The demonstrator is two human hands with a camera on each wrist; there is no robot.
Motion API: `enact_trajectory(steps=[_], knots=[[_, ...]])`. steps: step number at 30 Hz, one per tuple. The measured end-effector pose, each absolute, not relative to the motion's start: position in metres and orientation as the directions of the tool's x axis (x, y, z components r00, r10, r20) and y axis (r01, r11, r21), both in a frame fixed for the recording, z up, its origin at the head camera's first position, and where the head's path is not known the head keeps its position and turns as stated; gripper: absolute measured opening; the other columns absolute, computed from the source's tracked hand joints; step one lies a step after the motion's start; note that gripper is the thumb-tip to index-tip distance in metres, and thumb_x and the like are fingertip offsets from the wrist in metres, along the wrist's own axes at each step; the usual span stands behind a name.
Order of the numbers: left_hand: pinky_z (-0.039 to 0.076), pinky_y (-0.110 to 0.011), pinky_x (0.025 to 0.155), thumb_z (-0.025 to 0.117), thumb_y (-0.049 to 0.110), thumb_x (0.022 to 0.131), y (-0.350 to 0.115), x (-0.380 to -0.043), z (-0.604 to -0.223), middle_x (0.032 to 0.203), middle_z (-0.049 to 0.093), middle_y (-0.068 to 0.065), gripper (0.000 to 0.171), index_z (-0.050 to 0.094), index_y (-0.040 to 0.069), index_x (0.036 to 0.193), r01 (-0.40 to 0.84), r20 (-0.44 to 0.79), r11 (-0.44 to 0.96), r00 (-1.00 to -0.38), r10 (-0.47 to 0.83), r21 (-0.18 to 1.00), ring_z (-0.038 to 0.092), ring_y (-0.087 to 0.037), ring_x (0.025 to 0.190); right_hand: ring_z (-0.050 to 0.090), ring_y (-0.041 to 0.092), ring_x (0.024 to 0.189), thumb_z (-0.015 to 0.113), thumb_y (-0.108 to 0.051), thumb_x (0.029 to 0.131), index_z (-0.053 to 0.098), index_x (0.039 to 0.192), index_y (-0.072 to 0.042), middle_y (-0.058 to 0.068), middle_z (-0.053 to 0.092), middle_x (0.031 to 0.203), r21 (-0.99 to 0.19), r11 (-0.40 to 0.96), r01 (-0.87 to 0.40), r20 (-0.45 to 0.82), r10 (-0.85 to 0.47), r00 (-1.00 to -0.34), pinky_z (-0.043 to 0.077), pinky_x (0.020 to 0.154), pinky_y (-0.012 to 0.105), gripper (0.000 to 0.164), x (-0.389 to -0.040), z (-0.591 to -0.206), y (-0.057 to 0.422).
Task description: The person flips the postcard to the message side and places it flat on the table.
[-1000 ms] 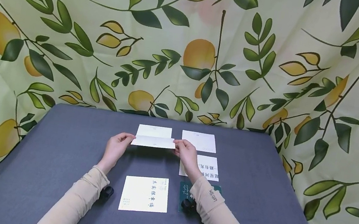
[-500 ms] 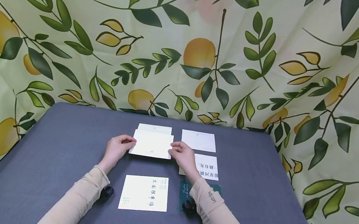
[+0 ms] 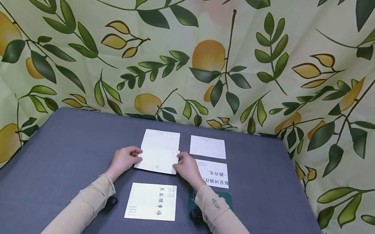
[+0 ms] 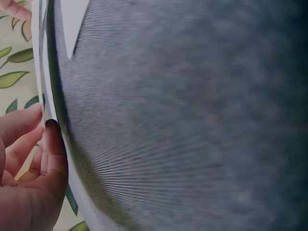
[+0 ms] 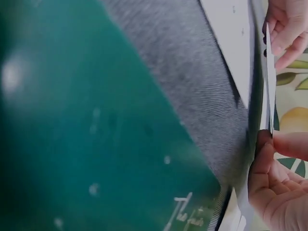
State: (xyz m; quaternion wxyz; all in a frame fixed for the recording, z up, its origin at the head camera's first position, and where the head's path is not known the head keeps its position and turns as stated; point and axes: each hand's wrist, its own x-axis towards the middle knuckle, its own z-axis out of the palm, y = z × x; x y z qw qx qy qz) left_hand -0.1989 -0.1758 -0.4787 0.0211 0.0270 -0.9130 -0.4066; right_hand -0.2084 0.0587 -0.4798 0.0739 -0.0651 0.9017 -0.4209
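A white card [image 3: 156, 160] with faint print near its lower edge is held between both hands at mid-table. My left hand [image 3: 124, 160] pinches its left edge. At the opposite edge, the thumb and fingers of my right hand [image 3: 187, 169] pinch it. Both wrist views show this card [image 5: 270, 91] nearly edge-on, low over the table. Just beyond it lies another white card [image 3: 161, 139], its near part covered in the head view. Nearer to me rests a cream card [image 3: 152, 202] with a column of dark characters.
To the right are a plain white card [image 3: 208, 147], a white card [image 3: 216, 175] with large dark characters, and a dark green card [image 3: 226, 199] partly under my right forearm. The grey-blue table [image 3: 66, 163] meets a leaf-patterned cloth [image 3: 167, 60] behind.
The held card has tipped from nearly edge-on to face-up and come down and toward me, uncovering more of the card behind. Both hands keep their pinch and have shifted slightly nearer.
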Motion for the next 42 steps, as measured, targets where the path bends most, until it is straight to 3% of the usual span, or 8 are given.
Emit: enact_trajectory(steps=[5, 18, 28, 31, 35, 38, 42], knots=[[0.039, -0.025, 0.06, 0.071, 0.008, 0.077, -0.174, -0.198, -0.483, 0.081, 0.061, -0.009, 0.036, 0.065, -0.001, 0.111, -0.009, -0.001, 0.691, -1.0, -0.012, 0.723, 0.05, -0.016, 0.067, 0.055, 0.012, 0.061, 0.064, -0.009, 0.084, 0.055, 0.118, 0.001, 0.01, 0.064, 0.081, -0.746, 0.66, -0.088, -0.049, -0.186, -0.981, 0.043, 0.056, 0.022, 0.037, -0.21, -0.484, 0.058], [0.032, -0.024, 0.058, 0.068, 0.003, 0.076, -0.169, -0.199, -0.476, 0.069, 0.054, -0.008, 0.035, 0.066, -0.004, 0.11, 0.021, 0.002, 0.748, -1.0, 0.027, 0.663, 0.043, -0.016, 0.062, 0.057, 0.012, 0.064, 0.062, -0.008, 0.085, 0.055, 0.118, 0.002, 0.011, 0.066, 0.083, -0.709, 0.701, -0.075, -0.072, -0.179, -0.981, 0.045, 0.057, 0.023, 0.036, -0.213, -0.483, 0.052], [0.032, -0.024, 0.059, 0.065, 0.001, 0.074, -0.165, -0.199, -0.47, 0.075, 0.063, -0.012, 0.034, 0.067, -0.005, 0.107, 0.006, -0.003, 0.777, -1.0, 0.01, 0.629, 0.043, -0.017, 0.064, 0.057, 0.012, 0.063, 0.061, -0.006, 0.085, 0.053, 0.12, 0.005, 0.01, 0.065, 0.08, -0.7, 0.712, -0.06, -0.099, -0.18, -0.979, 0.046, 0.055, 0.022, 0.038, -0.215, -0.479, 0.049], [0.034, -0.025, 0.06, 0.064, 0.0, 0.075, -0.162, -0.198, -0.469, 0.08, 0.068, -0.018, 0.033, 0.067, -0.007, 0.108, 0.001, -0.011, 0.783, -1.0, 0.01, 0.622, 0.044, -0.02, 0.063, 0.055, 0.012, 0.063, 0.061, -0.006, 0.085, 0.053, 0.12, 0.005, 0.009, 0.064, 0.079, -0.68, 0.731, -0.051, -0.11, -0.171, -0.979, 0.044, 0.055, 0.021, 0.037, -0.216, -0.478, 0.047], [0.05, -0.036, 0.073, 0.063, -0.002, 0.076, -0.157, -0.196, -0.468, 0.095, 0.069, -0.022, 0.03, 0.067, -0.007, 0.105, 0.03, 0.017, 0.821, -1.0, 0.025, 0.571, 0.062, -0.031, 0.08, 0.054, 0.013, 0.058, 0.058, -0.005, 0.086, 0.053, 0.12, 0.007, 0.01, 0.062, 0.073, -0.655, 0.754, -0.052, -0.127, -0.178, -0.976, 0.043, 0.05, 0.021, 0.037, -0.215, -0.478, 0.044], [0.049, -0.043, 0.08, 0.065, -0.002, 0.077, -0.154, -0.194, -0.466, 0.095, 0.07, -0.021, 0.02, 0.071, -0.005, 0.095, 0.079, 0.051, 0.87, -0.997, 0.062, 0.486, 0.062, -0.036, 0.09, 0.056, 0.013, 0.056, 0.057, -0.005, 0.086, 0.052, 0.121, 0.008, 0.011, 0.062, 0.071, -0.638, 0.769, -0.045, -0.156, -0.187, -0.97, 0.045, 0.049, 0.021, 0.037, -0.214, -0.477, 0.042], [0.047, -0.044, 0.079, 0.068, 0.0, 0.076, -0.153, -0.193, -0.465, 0.09, 0.07, -0.019, 0.017, 0.072, -0.004, 0.092, 0.111, 0.067, 0.907, -0.994, 0.091, 0.405, 0.059, -0.033, 0.084, 0.059, 0.015, 0.061, 0.058, -0.006, 0.085, 0.052, 0.12, 0.007, 0.015, 0.066, 0.081, -0.603, 0.797, -0.046, -0.172, -0.186, -0.967, 0.049, 0.053, 0.023, 0.038, -0.213, -0.475, 0.04]])
